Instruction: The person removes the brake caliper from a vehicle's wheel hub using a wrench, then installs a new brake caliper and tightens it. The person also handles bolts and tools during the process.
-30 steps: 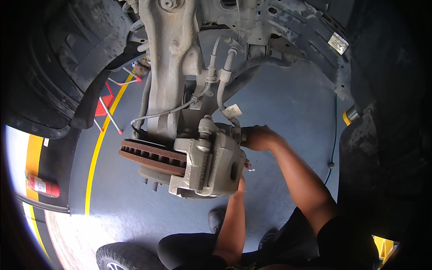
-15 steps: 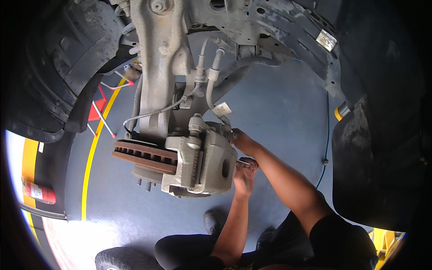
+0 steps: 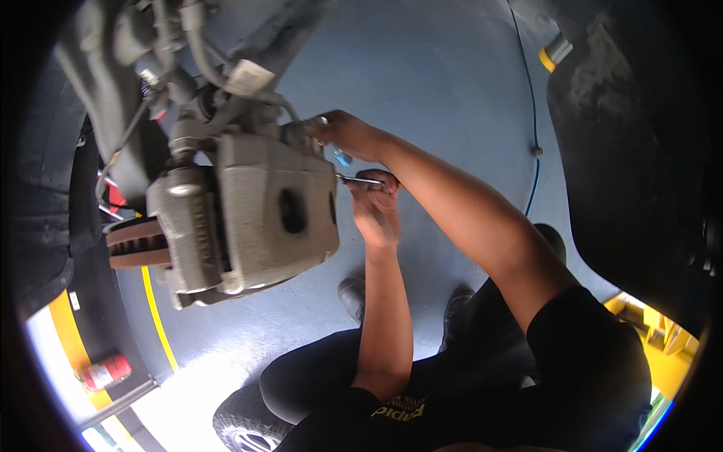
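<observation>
Bare left hand curls closed around a slim, shiny metal tool just beside the blocky, rough grey cast-metal brake caliper straddling a rust-brown, slotted disc, while the bent right hand meets the caliper's upper edge, its grip too hidden to tell.

The left grip holds a slim metal tool beside a grey brake caliper, while the right grip is at the caliper's upper right corner. A rusty brake disc sits in the caliper; a red extinguisher and a tyre show lower left.
</observation>
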Demonstrator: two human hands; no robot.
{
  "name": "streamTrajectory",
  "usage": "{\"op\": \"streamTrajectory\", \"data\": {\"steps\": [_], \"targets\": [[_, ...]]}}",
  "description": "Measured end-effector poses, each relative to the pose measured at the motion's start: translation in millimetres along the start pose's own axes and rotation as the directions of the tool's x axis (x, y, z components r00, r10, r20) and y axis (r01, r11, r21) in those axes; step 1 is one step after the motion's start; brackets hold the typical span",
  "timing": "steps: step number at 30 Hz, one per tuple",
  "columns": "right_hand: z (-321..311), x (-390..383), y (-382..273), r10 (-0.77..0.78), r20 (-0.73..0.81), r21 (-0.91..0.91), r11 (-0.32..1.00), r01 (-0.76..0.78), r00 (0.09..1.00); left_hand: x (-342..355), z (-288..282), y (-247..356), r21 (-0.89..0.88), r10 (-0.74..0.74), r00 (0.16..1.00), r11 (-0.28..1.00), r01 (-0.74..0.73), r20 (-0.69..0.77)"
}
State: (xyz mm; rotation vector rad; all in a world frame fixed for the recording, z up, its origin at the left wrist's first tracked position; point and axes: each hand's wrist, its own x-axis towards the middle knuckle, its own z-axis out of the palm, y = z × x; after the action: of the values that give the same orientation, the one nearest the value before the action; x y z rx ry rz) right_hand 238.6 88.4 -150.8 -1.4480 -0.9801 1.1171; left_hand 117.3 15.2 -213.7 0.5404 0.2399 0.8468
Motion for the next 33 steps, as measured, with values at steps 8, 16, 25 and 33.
{"op": "streamTrajectory", "data": {"steps": [8, 16, 25, 33], "targets": [[0, 14, 22, -0.090, 0.102, 0.180, 0.981, 0.071, 0.991, 2, -9, -6, 0.015, -0.010, 0.998, 1.000, 0.009, 0.055], [2, 24, 27, -0.153, 0.095, 0.310, 0.943, 0.117, 0.984, 1, -11, -6, 0.012, -0.012, 1.000, 1.000, 0.012, 0.014], [5, 25, 19, -0.109, -0.009, 0.209, 0.972, 0.108, 0.994, 2, -11, -7, 0.009, 0.000, 1.000, 1.000, 0.000, 0.014], [-26, 20, 39, 0.138, -0.060, 0.287, 0.951, -0.115, 0.989, 0, -10, -6, 0.035, 0.016, 1.000, 0.999, -0.017, 0.020]]}}
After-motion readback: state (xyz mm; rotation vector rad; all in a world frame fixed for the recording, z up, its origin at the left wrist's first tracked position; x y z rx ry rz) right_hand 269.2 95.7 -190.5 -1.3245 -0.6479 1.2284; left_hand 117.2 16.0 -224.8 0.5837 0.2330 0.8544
